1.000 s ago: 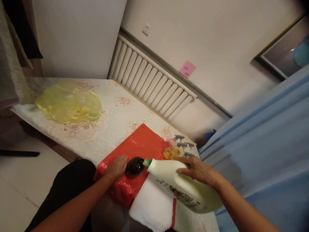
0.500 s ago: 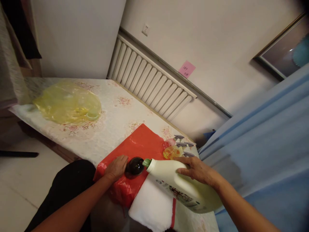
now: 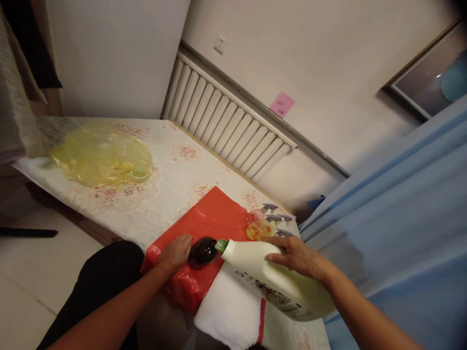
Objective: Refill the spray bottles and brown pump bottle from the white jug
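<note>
My right hand (image 3: 295, 255) is closed over the top of a large cream detergent jug (image 3: 276, 284), tipped on its side with its green spout (image 3: 221, 245) pointing left. The spout meets a small dark round cup (image 3: 203, 252). My left hand (image 3: 175, 253) is curled against the cup's left side, holding it on a red plastic bag (image 3: 204, 228). Under the jug lies a folded white towel (image 3: 228, 311) with a red stripe.
The table (image 3: 171, 180) has a floral cloth. A yellow plastic bag (image 3: 102, 154) with a green ring lies at its far left. Small clear and pink plastic items (image 3: 260, 224) sit behind the jug. A radiator (image 3: 226, 121) lines the wall; blue fabric (image 3: 401, 218) fills the right.
</note>
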